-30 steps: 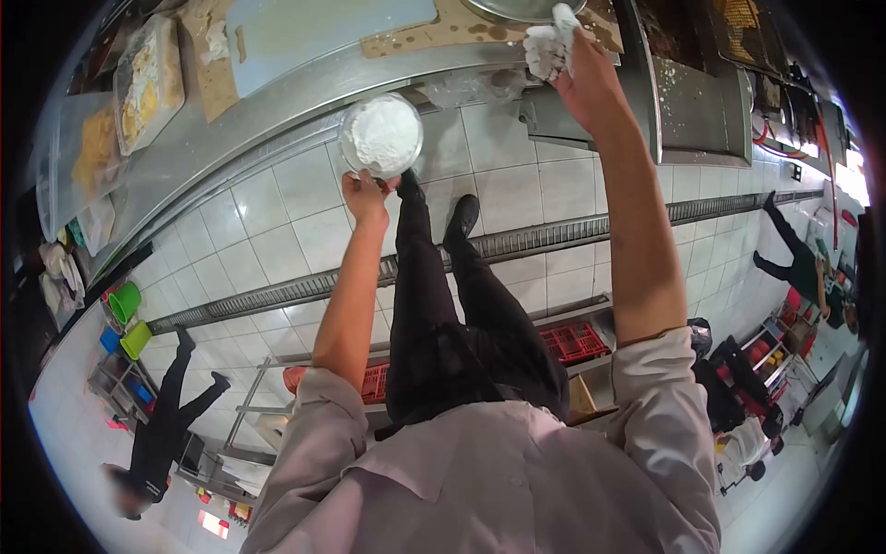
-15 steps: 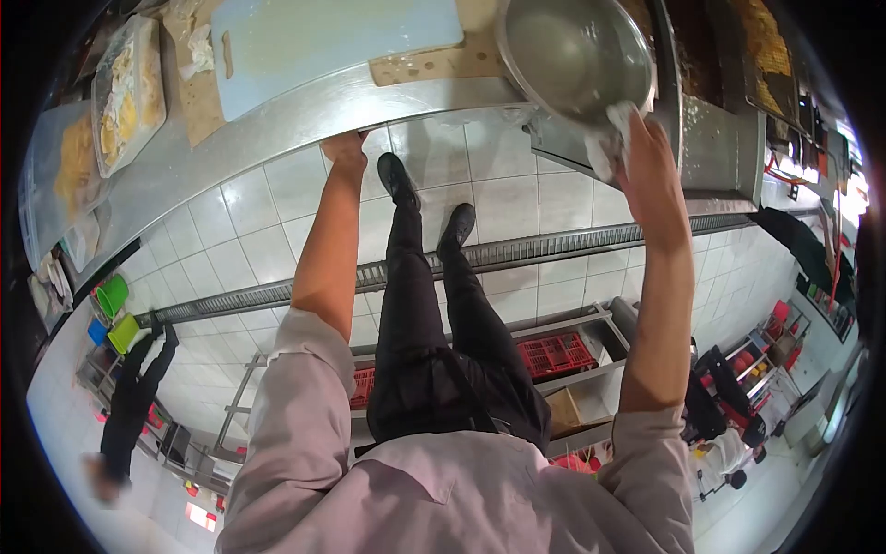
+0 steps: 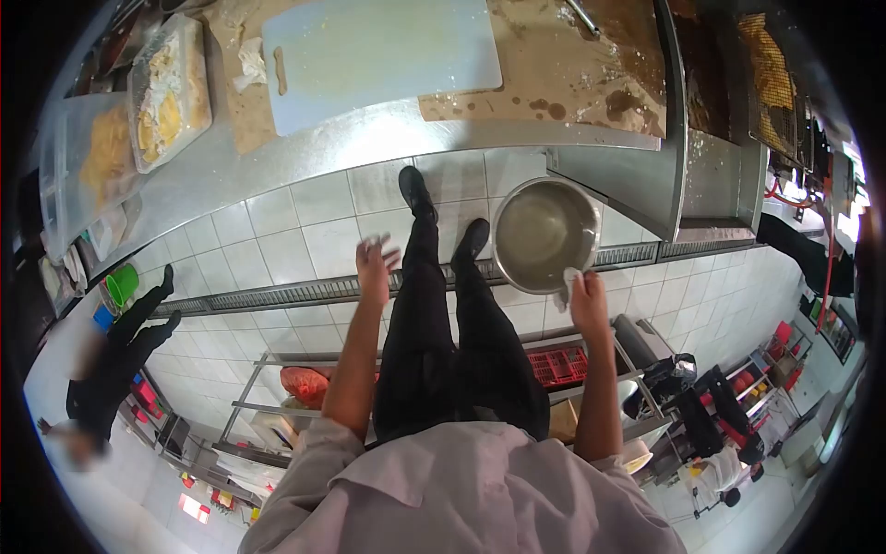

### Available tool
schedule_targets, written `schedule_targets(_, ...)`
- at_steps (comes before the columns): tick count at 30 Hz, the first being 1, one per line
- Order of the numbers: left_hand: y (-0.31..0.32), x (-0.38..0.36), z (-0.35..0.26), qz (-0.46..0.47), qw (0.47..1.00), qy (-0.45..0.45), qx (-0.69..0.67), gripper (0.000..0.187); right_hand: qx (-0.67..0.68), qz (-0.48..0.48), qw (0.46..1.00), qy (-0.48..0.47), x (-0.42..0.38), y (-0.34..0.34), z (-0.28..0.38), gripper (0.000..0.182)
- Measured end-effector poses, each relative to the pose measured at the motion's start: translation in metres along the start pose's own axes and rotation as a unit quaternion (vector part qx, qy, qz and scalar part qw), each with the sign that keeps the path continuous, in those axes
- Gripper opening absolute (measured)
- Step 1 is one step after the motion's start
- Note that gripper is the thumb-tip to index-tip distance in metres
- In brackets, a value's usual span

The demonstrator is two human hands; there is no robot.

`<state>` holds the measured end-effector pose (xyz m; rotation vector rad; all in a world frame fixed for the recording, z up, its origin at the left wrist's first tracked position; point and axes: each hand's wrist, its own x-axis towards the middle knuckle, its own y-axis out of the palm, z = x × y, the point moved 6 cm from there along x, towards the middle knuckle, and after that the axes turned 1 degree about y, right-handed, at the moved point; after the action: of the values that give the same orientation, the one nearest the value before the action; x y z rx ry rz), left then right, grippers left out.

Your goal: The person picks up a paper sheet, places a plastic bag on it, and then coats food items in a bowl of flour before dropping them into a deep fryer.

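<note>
My right hand [image 3: 586, 303] grips the rim of a round steel bowl [image 3: 544, 235], with a white cloth [image 3: 566, 284] pinched against the rim. The bowl is held off the counter, over the tiled floor, and looks empty apart from a wet film. My left hand [image 3: 377, 268] hangs free in the air with its fingers apart and holds nothing. It is dusted white. My legs in dark trousers and black shoes [image 3: 417, 192] stand below, next to the steel counter [image 3: 305, 148].
On the counter lie a pale blue cutting board [image 3: 378, 55], a stained brown mat [image 3: 572, 69] and trays of food [image 3: 166, 92]. A floor drain channel [image 3: 277, 295] runs across the white tiles. Red crates [image 3: 563, 365] sit on a low rack. Other people stand at far left and far right.
The right hand has pulled the steel bowl off the counter and down toward my body. The left hand, which held a bowl of white powder a second ago, has come back empty.
</note>
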<state>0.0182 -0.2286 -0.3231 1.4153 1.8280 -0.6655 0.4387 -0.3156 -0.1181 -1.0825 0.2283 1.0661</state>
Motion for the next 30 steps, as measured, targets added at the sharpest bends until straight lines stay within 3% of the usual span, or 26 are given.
schedule_targets(3,-0.037,-0.046,-0.003,-0.020,0.999,-0.013,0.024,0.023,-0.004,0.036,0.998,-0.057,0.033,0.055,-0.008,0.037)
schedule_targets(7,-0.060,-0.090,-0.062,0.012,0.986,0.117,0.114,0.024,0.068,0.040,0.995,-0.064,0.096,0.153,-0.041,0.041)
schedule_targets(8,-0.060,-0.094,-0.080,0.018,0.979,0.165,0.119,0.022,0.087,0.039,0.994,-0.061,0.111,0.172,-0.041,0.043)
schedule_targets(11,-0.053,-0.104,-0.150,0.066,0.951,0.200,0.227,0.020,0.105,0.076,0.990,-0.056,0.124,0.187,0.025,0.049)
schedule_targets(12,-0.045,-0.107,-0.173,0.065,0.955,0.201,0.210,0.017,0.071,0.015,0.988,-0.134,0.137,0.197,0.033,0.053)
schedule_targets(16,0.005,-0.117,-0.288,0.055,0.879,0.273,0.388,0.014,-0.009,-0.014,0.994,-0.113,0.206,0.249,0.013,0.051)
schedule_targets(18,0.024,-0.111,-0.337,0.044,0.857,0.305,0.413,0.015,0.049,-0.037,0.992,-0.110,0.230,0.260,0.013,0.047)
schedule_targets(20,0.045,-0.097,-0.384,0.008,0.800,0.400,0.448,0.018,0.087,-0.035,0.988,-0.122,0.238,0.258,0.029,0.042)
schedule_targets(22,0.067,-0.072,-0.420,-0.043,0.779,0.427,0.458,0.028,0.123,-0.052,0.966,-0.222,0.239,0.251,0.057,0.038)
schedule_targets(25,0.110,-0.044,-0.455,-0.105,0.565,0.640,0.510,0.044,0.167,-0.072,0.928,-0.325,0.250,0.249,0.085,0.036)
schedule_targets(28,0.126,-0.001,-0.463,-0.084,0.545,0.615,0.564,0.059,0.171,-0.062,0.939,-0.293,0.270,0.257,0.085,0.035)
schedule_targets(30,0.120,0.028,-0.470,-0.076,0.635,0.559,0.527,0.067,0.171,-0.053,0.950,-0.257,0.278,0.261,0.075,0.035)
